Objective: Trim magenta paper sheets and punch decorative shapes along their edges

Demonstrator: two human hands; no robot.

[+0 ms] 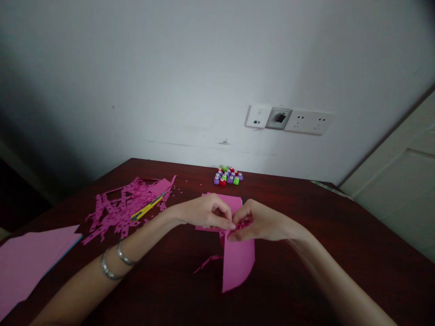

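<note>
Sheet of bright pink paper (239, 262), bowed into a curve, hangs by its upper edge over the dark red wooden table (288, 280). The left hand (207, 212) pinches that edge between thumb and forefinger; the right hand (267, 222) pinches beside it, with ragged pink paper (245, 223) bunched under its curled fingers. Work on this sheet looks partway through: its broad lower part is uncut, while the fine work sits at the top edge, where the fingers hide how much is finished. A good deal of cutting seems done, judging by the tangled heap of perforated pink paper strips (115, 209) well to the left of the sheet, with a yellow plastic utility knife (147, 208) lying on it. One thin pink paper strip (208, 261) lies just left of the sheet. Flat pink paper (234, 200) lies just behind it, and farther behind stand small red, green and purple plastic pieces (227, 176), untouched. Large pink paper sheets (27, 262), apparently uncut, lie far to its left.
</note>
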